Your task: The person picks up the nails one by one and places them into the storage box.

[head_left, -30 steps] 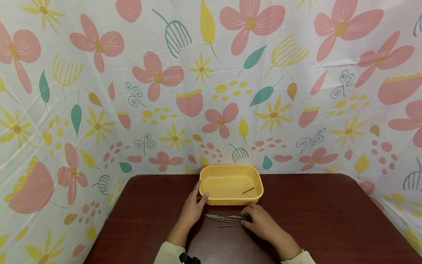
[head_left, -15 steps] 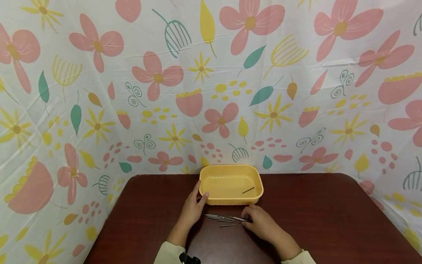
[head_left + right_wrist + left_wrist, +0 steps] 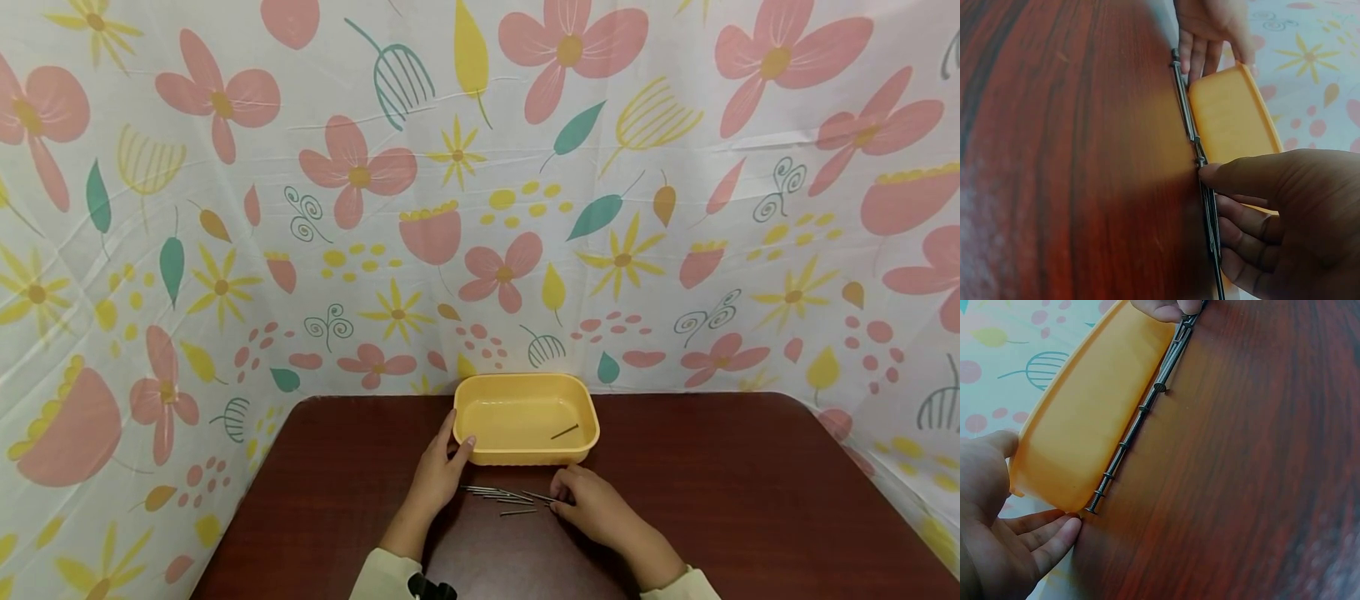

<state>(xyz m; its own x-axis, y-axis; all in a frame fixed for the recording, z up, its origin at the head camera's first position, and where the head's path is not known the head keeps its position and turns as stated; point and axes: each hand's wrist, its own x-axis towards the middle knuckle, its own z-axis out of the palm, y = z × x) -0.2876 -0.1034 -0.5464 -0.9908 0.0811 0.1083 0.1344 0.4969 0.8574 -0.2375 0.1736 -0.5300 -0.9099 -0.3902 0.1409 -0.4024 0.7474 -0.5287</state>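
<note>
Leftmost, the left hand (image 3: 437, 472) holds the yellow tray (image 3: 502, 425) at its 8 o'clock corner, thumb and fingers against the outside. At the tray's 6 o'clock, just outside its near wall, slim grey metal nails (image 3: 498, 496) with small flat heads lie loosely bunched on the dark red table (image 3: 712, 475). They should be light, rigid, tough and slick, apt to roll; mid-shaft looks the best pinch. Inside the tray, toward 4 o'clock, is a lone nail (image 3: 565, 432). Rightmost, at the bunch's 3 o'clock, the right hand (image 3: 596, 508) pinches another nail (image 3: 540, 497) between thumb and fingers.
</note>
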